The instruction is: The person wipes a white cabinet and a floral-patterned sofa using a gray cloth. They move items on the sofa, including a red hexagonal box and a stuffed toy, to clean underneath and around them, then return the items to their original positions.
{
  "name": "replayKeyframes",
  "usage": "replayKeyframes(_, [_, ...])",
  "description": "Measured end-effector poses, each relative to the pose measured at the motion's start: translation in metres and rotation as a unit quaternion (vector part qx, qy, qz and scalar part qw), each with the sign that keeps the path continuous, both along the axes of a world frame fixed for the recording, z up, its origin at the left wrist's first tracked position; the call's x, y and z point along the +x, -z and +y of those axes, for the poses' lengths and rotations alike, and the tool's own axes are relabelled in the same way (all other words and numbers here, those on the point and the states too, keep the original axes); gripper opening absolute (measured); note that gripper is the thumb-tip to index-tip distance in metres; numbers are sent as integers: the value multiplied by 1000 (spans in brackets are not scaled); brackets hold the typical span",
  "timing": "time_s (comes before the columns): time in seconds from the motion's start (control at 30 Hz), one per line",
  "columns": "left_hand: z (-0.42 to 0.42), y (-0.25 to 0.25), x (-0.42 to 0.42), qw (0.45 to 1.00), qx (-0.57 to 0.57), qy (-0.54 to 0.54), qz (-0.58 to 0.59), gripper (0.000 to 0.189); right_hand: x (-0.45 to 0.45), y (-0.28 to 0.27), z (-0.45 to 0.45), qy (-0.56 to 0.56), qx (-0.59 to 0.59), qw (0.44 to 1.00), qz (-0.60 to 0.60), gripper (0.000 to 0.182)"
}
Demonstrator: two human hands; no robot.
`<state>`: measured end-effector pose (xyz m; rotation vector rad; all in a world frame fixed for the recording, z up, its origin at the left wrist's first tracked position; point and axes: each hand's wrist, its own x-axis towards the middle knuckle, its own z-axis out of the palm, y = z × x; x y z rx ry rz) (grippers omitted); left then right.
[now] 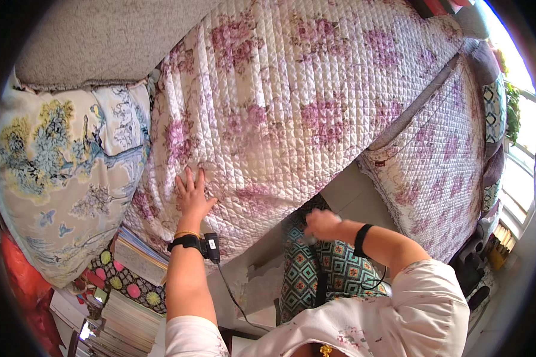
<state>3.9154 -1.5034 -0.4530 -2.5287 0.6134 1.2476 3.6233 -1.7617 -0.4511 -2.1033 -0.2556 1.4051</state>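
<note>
A quilted floral bedspread point(277, 129) in white and pink-purple spreads in front of me, with folds along its left part. My left hand point(194, 200) lies on the near left part of it, palm down with the fingers apart. My right hand point(323, 225) is in the air above my patterned trousers point(299, 276), beside the bedspread's near edge. It is blurred and its fingers look curled; whether anything is in them cannot be made out. A black strap with a small box and cable point(211, 247) sits on my left wrist.
At left lies a cushion with a tree print point(71, 178), above stacked books and papers point(120, 325). A second quilted cover point(433, 169) is on the sofa at right, near a window point(520, 165). Floor tiles point(362, 196) show between the covers.
</note>
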Motion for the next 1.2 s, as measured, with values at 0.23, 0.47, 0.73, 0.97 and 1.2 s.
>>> replayKeyframes(0.23, [-8, -4, -3, 1000, 26, 11, 3, 96, 117, 12, -248, 348, -331, 639, -600, 22])
replayKeyframes(0.47, [-18, -15, 1, 999, 47, -1, 25, 96, 11, 15, 47, 160, -75, 984, -21, 21])
replayKeyframes(0.73, [-27, -34, 20, 991, 80, -30, 101, 86, 51, -45, -53, 526, 87, 846, -10, 42])
replayKeyframes(0.97, [-39, -15, 14, 982, -140, -72, -106, 49, 90, 0, -255, 607, -295, 601, -428, 40])
replayKeyframes(1.2, [-193, -26, -29, 958, -279, -14, -66, 77, 116, -1, -195, 378, -317, 788, -368, 52])
